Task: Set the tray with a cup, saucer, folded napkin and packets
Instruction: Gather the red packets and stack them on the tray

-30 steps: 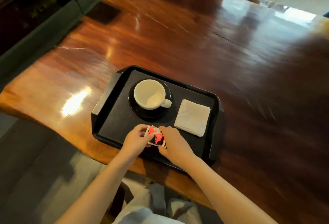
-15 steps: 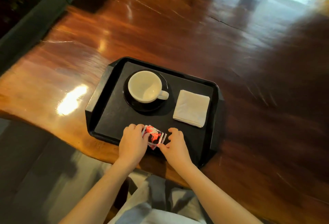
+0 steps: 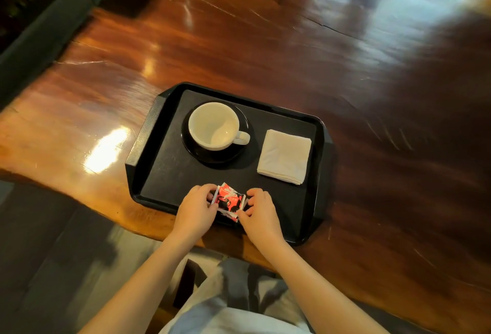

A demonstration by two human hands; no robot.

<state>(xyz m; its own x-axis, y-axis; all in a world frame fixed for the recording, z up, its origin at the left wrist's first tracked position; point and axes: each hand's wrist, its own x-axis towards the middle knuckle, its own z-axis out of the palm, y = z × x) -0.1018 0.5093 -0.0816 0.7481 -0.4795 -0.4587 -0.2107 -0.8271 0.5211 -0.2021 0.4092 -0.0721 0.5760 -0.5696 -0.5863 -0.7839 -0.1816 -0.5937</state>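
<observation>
A black tray (image 3: 162,163) lies on the wooden table near its front edge. An empty white cup (image 3: 214,126) stands on a black saucer (image 3: 228,154) in the tray's back left part, handle to the right. A folded white napkin (image 3: 284,155) lies to its right. At the tray's front edge are red, black and white packets (image 3: 229,200), pinched from both sides: my left hand (image 3: 195,211) grips their left end and my right hand (image 3: 259,214) their right end.
The glossy wooden table (image 3: 265,49) stretches far behind and to the right of the tray. A dark wall edge (image 3: 39,30) runs along the table's left side. My lap in grey cloth (image 3: 239,293) shows below the table's front edge.
The view has shifted slightly. Both hands stay at the packets at the tray's front edge, now gripping them more tightly from both ends.
</observation>
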